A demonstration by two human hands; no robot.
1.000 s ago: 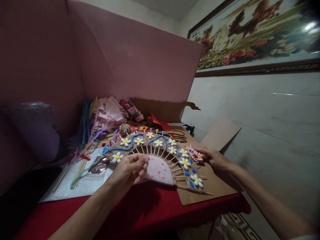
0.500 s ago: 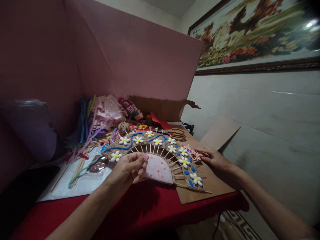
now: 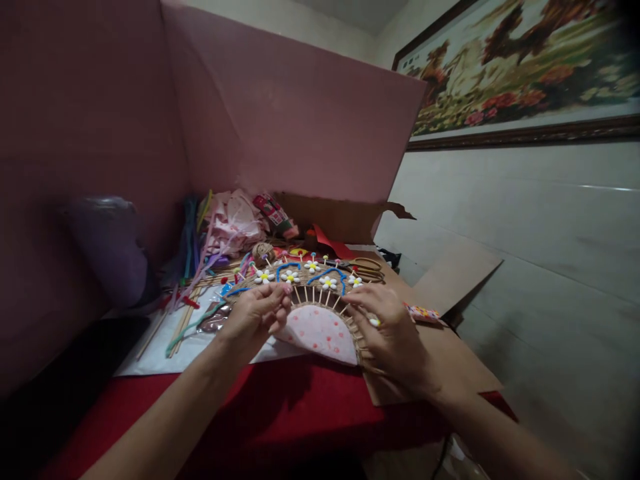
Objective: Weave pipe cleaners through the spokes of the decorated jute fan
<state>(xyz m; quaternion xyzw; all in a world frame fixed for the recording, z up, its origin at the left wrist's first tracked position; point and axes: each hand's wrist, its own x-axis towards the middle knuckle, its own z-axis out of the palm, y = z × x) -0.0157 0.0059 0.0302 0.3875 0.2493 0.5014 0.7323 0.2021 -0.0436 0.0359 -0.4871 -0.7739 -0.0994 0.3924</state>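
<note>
A fan-shaped craft piece (image 3: 320, 330) of thin sticks and woven twine stands tilted before me, with a pale, red-dotted half-round centre. White flowers with yellow middles (image 3: 312, 267) and blue wavy strips (image 3: 333, 273) decorate its band. My left hand (image 3: 263, 312) is closed in a pinch at the left of the centre; a small pinkish bit shows at the fingertips, too small to name. My right hand (image 3: 395, 333) is in front of the fan's right side, hiding much of it. Its thumb and forefinger come together near the sticks, and what lies between them is hidden.
A patterned packet (image 3: 424, 313) lies on the brown board (image 3: 465, 360) at right. Behind the fan are scissors (image 3: 367, 267), a twine ball (image 3: 263, 251) and crumpled pink material (image 3: 235, 223). Loose sticks (image 3: 183, 327) lie at left on a white sheet. A red cloth (image 3: 280, 407) covers the table.
My right hand has moved left from beside the patterned packet to the front of the fan. My left hand keeps its pinch. The whole view has shifted slightly.
</note>
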